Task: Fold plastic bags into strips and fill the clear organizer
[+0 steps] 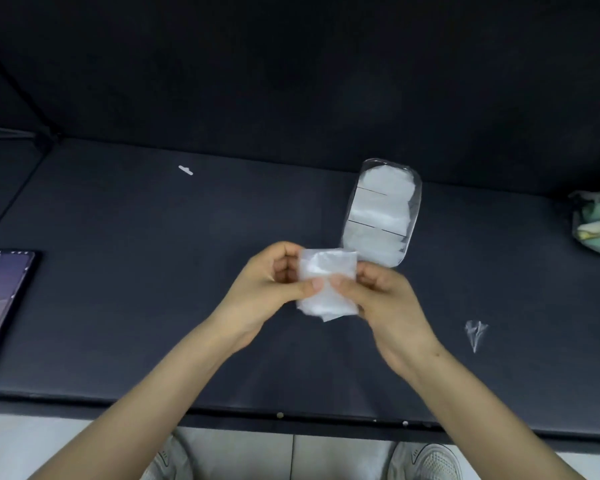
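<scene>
Two hands pinch one folded bag (328,265) just before the near end of the organizer (381,209), its far corner overlapping that end from my view. The left hand (267,285) grips the bag's left edge, thumb on top and fingers curled behind. The right hand (378,296) grips the right edge the same way, and the two thumbs almost meet. The bag is a squat rectangle, and its slightly longer axis runs away from me, toward the organizer. I cannot tell whether it clears the table (153,237).

I count one organizer, lying with its long axis near to far. Two dividers split it into three sections, each packed with white plastic.

Well left of the organizer lie one white scrap (185,170) and, nearer me, one phone (4,299). To the organizer's right lie one clear scrap (476,332) and one green bundle (596,226).
</scene>
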The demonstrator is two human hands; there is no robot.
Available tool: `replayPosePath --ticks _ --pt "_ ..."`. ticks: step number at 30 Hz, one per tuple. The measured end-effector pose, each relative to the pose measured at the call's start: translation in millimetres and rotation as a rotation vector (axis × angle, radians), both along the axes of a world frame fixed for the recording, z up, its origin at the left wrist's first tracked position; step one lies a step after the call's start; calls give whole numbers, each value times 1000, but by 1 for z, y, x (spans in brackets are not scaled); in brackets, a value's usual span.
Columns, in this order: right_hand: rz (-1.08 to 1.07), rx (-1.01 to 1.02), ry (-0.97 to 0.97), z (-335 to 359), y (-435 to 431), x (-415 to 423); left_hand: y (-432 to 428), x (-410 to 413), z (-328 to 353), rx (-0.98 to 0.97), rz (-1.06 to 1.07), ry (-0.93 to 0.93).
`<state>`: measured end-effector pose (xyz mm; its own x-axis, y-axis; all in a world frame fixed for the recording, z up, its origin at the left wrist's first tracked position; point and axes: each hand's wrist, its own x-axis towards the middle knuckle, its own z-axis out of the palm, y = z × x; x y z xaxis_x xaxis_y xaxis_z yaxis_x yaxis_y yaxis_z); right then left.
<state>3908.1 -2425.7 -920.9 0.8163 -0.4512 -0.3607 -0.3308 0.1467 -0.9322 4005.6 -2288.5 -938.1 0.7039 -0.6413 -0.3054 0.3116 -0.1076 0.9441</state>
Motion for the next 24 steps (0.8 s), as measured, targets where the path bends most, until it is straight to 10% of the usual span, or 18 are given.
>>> replayPosePath --ticks 8,24 --pt "-212 -584 -111 26 -93 9 -61 20 -23 404 -18 -1188" --pt "108 -1327 -140 -16 -99 22 -76 15 -55 304 -40 -1189"
